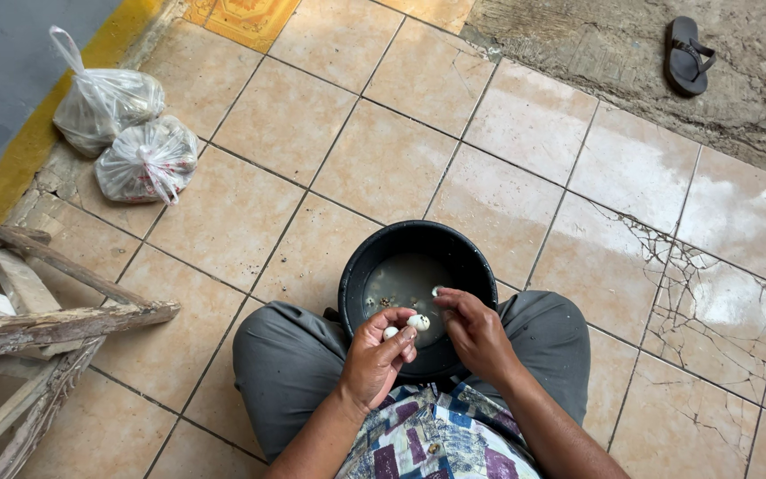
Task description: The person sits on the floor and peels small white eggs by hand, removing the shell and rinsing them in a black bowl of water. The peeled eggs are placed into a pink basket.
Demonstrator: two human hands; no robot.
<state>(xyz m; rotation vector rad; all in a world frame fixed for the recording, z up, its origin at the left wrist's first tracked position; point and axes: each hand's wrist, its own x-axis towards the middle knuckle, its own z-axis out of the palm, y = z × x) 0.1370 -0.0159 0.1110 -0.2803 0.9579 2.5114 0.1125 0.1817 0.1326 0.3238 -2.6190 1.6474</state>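
The left hand [374,355] curls around two small whitish eggs, one [418,322] pinched between thumb and fingertips at the top of the grip, the other [390,333] tucked lower against the palm, both poised just over the near rim of the black bucket [361,266]. The right hand [476,333] comes in from the other side, thumb and forefinger nipped together on a pale scrap [437,291] that looks like shell, though it is too small to tell for certain. Such eggs seem light, smooth and likely slippery when wet, and soft enough to dent or split if squeezed; they are best held gently around the middle with fingertip pads, not clamped at the ends. Inside the bucket lies shallow cloudy water [405,279] with dark flecks scattered over the bottom. The bucket sits on the tiled floor [383,168] between the person's crossed knees in grey trousers [285,355], with a patterned shirt [436,439] showing at its near side. Well to the left of the bucket lies a heap of rough wooden pieces [37,324], and beyond it to the upper left two knotted clear plastic bags [126,133] rest by a yellow-edged wall. Far beyond the bucket to the upper right, a dark sandal [686,55] lies on bare concrete, and cracked tiles [693,275] spread to the bucket's right.
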